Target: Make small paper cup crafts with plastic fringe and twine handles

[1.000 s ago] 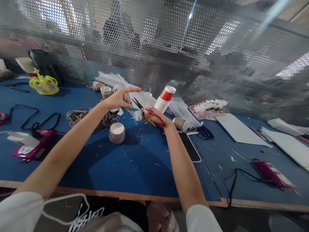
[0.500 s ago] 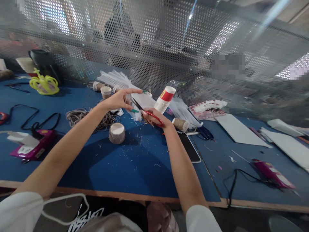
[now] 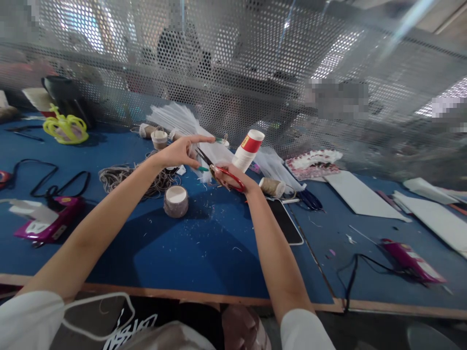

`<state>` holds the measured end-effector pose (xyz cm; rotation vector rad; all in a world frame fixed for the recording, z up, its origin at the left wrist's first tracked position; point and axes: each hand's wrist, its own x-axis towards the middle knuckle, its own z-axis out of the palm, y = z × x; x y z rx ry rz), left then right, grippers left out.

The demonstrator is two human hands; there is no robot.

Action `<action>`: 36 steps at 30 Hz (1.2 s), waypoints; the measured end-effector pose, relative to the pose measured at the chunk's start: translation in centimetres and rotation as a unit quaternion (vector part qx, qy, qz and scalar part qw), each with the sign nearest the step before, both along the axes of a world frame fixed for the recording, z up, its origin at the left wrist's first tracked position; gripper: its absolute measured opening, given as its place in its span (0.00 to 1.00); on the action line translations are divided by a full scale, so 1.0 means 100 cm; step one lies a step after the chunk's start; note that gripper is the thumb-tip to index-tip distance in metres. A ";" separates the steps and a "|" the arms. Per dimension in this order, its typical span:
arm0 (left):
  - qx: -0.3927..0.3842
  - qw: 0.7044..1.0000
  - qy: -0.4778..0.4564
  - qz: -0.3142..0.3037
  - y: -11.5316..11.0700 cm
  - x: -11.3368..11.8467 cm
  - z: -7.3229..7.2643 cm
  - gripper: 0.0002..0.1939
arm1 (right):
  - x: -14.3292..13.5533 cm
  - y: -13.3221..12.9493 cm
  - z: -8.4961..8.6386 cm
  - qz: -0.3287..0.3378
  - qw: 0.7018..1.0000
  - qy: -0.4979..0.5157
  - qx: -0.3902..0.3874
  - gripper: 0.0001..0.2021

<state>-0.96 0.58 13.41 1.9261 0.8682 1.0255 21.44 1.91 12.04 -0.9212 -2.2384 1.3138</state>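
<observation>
My right hand (image 3: 229,176) is wrapped round red-handled scissors (image 3: 237,181), whose dark blades point up and left toward my left hand. My left hand (image 3: 181,151) has its thumb and forefinger stretched apart, with green nails, and the blade tips lie between them. The other left fingers are hidden. Whitish, see-through material (image 3: 207,155) shows behind and between the fingers; whether the hand touches it, I cannot tell. Just right of the scissors leans a stack of white paper cups (image 3: 245,158) with a red band. A small twine-wrapped cup (image 3: 175,201) stands nearer me.
Tangled cord (image 3: 120,177) lies left, beyond it a yellow crown (image 3: 65,127). Purple devices (image 3: 54,226) with black cables lie at both sides. A twine spool (image 3: 272,187), a dark tablet-like panel (image 3: 286,223) and white boards (image 3: 361,197) lie right. A perforated metal screen (image 3: 233,73) stands behind.
The scissors' blades have tilted slightly up and left with my right hand. My left hand keeps nearly the same pose. The whole view has shifted slightly.
</observation>
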 end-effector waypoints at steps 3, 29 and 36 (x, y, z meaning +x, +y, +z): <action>0.001 1.000 0.005 0.002 -0.001 -0.001 0.001 0.43 | -0.001 -0.001 0.001 -0.008 1.000 0.002 -0.006 0.21; 0.005 1.000 0.008 -0.004 0.006 0.000 -0.004 0.47 | -0.008 -0.001 -0.003 -0.038 0.999 0.002 -0.009 0.18; 0.047 0.999 -0.010 0.011 0.012 -0.013 -0.002 0.39 | -0.007 -0.002 -0.001 -0.034 0.999 -0.023 -0.003 0.19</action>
